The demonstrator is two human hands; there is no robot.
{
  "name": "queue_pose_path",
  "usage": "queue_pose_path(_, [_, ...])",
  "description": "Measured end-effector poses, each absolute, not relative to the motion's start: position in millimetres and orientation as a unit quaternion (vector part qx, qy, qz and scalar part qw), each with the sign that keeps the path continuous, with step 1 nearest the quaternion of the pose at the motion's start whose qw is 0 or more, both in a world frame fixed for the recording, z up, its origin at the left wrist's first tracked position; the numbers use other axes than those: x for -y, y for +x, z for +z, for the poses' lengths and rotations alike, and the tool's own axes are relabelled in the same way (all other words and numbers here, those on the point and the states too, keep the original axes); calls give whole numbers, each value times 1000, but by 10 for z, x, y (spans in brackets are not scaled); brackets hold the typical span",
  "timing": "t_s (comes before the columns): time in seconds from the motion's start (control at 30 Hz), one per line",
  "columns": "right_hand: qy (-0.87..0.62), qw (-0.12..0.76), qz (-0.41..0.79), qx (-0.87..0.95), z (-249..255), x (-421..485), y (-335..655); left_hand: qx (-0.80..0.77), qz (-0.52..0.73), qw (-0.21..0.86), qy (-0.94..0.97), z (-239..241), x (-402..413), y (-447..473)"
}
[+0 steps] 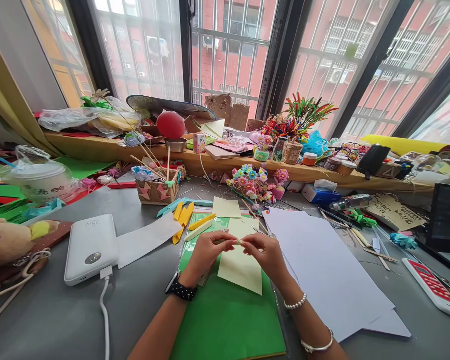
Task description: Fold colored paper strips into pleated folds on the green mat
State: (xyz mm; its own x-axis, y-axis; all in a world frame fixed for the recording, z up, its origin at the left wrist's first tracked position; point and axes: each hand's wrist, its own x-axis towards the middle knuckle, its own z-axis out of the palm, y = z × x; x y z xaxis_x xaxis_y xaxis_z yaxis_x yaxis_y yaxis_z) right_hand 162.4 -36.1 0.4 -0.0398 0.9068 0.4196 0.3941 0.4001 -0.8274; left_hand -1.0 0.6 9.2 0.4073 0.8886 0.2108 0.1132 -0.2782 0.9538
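My left hand (pixel 206 250) and my right hand (pixel 264 252) meet over a green cutting mat (pixel 225 315). Both pinch the top edge of a pale yellow paper sheet (pixel 242 267), which hangs down onto the mat. The fingers of each hand are closed on a thin rolled or folded part of that edge. A black watch sits on my left wrist; bead and metal bracelets circle the right. Another pale yellow square (pixel 226 207) lies just beyond, next to several yellow paper strips (pixel 183 217).
Large white sheets (pixel 322 265) lie to the right, a white power bank (pixel 91 247) with its cable to the left. A small box of sticks (pixel 157 190), paper flowers (pixel 253 181), a calculator (pixel 433 287) and a cluttered windowsill shelf (pixel 210 162) surround the grey table.
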Motion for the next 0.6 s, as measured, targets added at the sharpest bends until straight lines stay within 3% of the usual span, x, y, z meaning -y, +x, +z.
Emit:
queue_pose_path(0.2, [-489, 479, 196, 702, 6, 362, 1625, -361, 422, 379, 741, 92, 9, 9])
queue_pose_path(0.6, [-518, 482, 169, 686, 45, 351, 1701, -396, 435, 357, 725, 124, -4, -36])
